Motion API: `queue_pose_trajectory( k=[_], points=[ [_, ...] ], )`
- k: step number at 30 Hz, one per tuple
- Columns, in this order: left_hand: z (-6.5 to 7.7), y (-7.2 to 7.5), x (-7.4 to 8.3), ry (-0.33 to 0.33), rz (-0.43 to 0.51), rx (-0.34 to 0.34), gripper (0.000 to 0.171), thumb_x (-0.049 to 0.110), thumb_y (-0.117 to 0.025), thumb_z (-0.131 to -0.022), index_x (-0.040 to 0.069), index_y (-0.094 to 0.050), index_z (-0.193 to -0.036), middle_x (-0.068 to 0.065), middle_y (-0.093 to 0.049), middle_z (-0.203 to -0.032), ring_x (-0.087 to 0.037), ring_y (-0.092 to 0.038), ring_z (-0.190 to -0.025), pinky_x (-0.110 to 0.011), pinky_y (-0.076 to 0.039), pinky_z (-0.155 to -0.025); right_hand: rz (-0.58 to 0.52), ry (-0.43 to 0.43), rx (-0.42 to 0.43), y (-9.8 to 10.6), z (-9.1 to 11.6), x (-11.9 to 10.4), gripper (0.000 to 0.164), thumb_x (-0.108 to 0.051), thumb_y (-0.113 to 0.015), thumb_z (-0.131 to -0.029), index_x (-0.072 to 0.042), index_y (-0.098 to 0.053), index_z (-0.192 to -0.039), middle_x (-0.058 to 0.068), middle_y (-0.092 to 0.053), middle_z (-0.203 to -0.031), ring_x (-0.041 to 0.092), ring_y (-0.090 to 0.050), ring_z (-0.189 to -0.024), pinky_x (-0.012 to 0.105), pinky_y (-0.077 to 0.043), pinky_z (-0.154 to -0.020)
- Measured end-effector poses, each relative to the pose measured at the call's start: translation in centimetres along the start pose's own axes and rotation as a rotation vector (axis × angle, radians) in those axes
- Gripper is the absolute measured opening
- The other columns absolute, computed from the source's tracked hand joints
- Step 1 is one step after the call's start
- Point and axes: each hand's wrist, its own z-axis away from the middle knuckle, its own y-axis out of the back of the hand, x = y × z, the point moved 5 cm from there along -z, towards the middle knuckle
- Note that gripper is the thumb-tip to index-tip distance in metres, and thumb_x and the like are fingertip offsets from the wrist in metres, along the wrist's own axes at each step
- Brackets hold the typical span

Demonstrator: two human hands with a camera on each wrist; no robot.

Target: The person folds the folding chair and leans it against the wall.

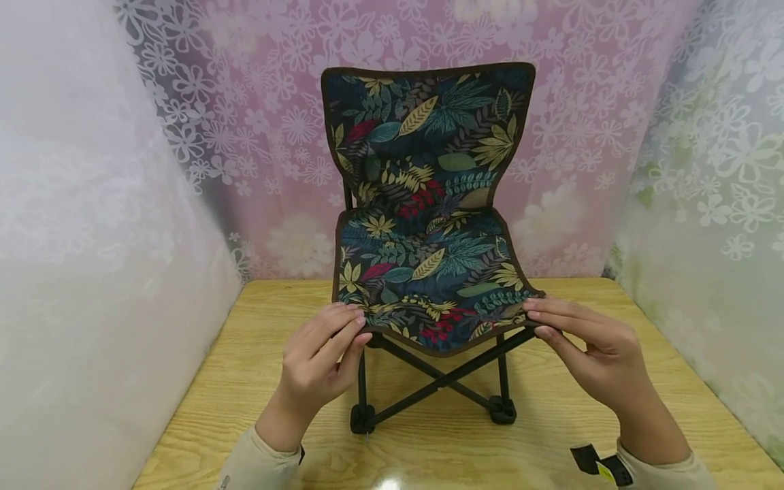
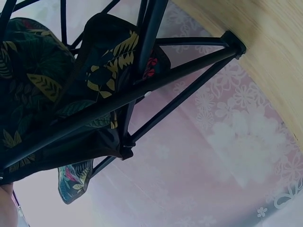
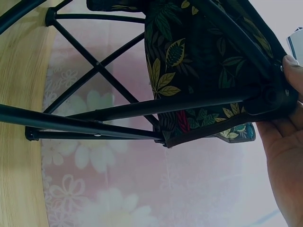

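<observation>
An unfolded folding chair (image 1: 429, 265) with dark leaf-print fabric stands upright on the wooden table, its backrest at the far side. My left hand (image 1: 324, 350) pinches the seat's front left corner, fingers on top and thumb below. At the front right corner, my right hand (image 1: 591, 347) grips the seat edge the same way. Crossed black legs (image 1: 441, 382) show under the seat. In the right wrist view, the right hand (image 3: 284, 137) holds the corner joint. Only a sliver of the left hand (image 2: 5, 208) appears in the left wrist view.
The wooden table (image 1: 245, 408) has light grain. Behind it hangs a pink flowered curtain (image 1: 275, 156). Pale translucent sheets with white flowers flank the table, one on the left (image 1: 92, 238) and one on the right (image 1: 716, 224).
</observation>
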Motion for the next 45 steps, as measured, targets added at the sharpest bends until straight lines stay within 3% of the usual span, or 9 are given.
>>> queue_pose_trajectory(
  k=[22, 34, 45],
  points=[
    [-0.7, -0.3, 0.3, 0.058, 0.018, 0.031, 0.019, 0.007, -0.073, -0.100, -0.009, -0.079, -0.091, -0.021, -0.077, -0.088, -0.034, -0.076, -0.079, -0.042, -0.065, -0.086, -0.115, -0.037, 0.045, -0.4, 0.2, 0.2, 0.017, 0.011, -0.072, -0.094, 0.023, -0.073, -0.106, 0.023, -0.077, -0.122, 0.019, -0.072, -0.126, 0.021, -0.054, -0.106],
    [-1.0, -0.4, 0.3, 0.075, 0.016, 0.035, 0.017, 0.005, -0.074, -0.099, -0.010, -0.079, -0.092, -0.021, -0.077, -0.088, -0.033, -0.076, -0.080, -0.041, -0.065, -0.088, -0.054, -0.048, 0.087, -1.0, -0.8, -0.9, 0.019, 0.006, -0.072, -0.097, 0.024, -0.073, -0.104, 0.014, -0.078, -0.124, 0.018, -0.073, -0.122, 0.017, -0.055, -0.100],
    [-0.9, -0.5, 0.4, 0.102, -0.003, 0.027, 0.017, 0.006, -0.074, -0.100, -0.008, -0.079, -0.092, -0.020, -0.078, -0.088, -0.032, -0.077, -0.080, -0.039, -0.064, -0.093, -0.092, -0.079, 0.098, -1.0, -0.1, -0.3, 0.016, 0.016, -0.070, -0.093, 0.023, -0.072, -0.108, 0.022, -0.077, -0.122, 0.018, -0.072, -0.123, 0.019, -0.056, -0.102]
  ],
)
